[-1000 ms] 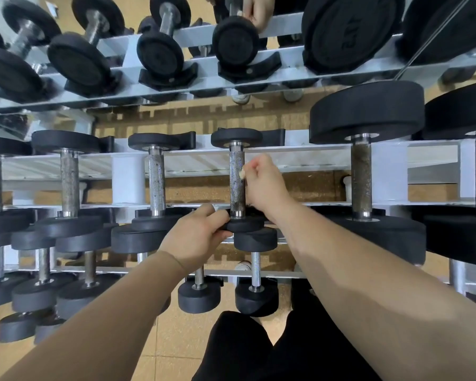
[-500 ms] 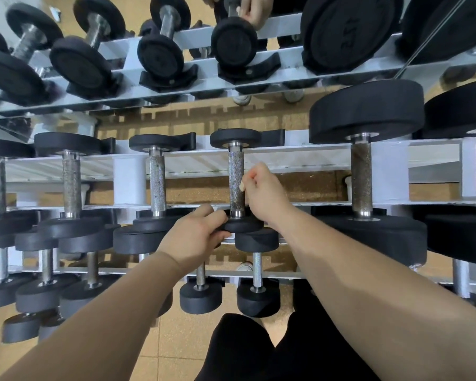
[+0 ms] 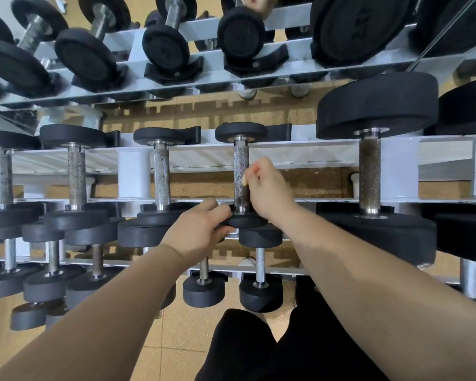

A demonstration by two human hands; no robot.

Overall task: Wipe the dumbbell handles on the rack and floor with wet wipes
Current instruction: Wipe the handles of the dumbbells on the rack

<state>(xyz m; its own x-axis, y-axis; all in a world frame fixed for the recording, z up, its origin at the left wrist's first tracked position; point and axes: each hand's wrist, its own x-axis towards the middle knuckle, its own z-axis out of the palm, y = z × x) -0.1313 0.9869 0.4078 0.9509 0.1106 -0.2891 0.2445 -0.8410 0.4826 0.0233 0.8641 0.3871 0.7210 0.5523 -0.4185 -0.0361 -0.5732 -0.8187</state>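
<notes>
A small black dumbbell with a knurled steel handle (image 3: 241, 166) lies across the middle tier of the white rack (image 3: 300, 154). My left hand (image 3: 201, 232) grips its near black end plate (image 3: 248, 220). My right hand (image 3: 268, 188) is curled beside the handle's right side, pinching a small pale scrap, apparently a wet wipe (image 3: 243, 180), against the steel. Most of the wipe is hidden in my fingers.
Several more dumbbells sit left and right on the same tier, among them a big one (image 3: 370, 171) at the right. A lower tier holds smaller dumbbells (image 3: 260, 273). A mirror behind shows the rack's reflection (image 3: 242, 37). Tan floor tiles (image 3: 176, 325) lie below.
My right hand has slid up and down the handle a short way with the wipe. My left hand has stayed on the end plate.
</notes>
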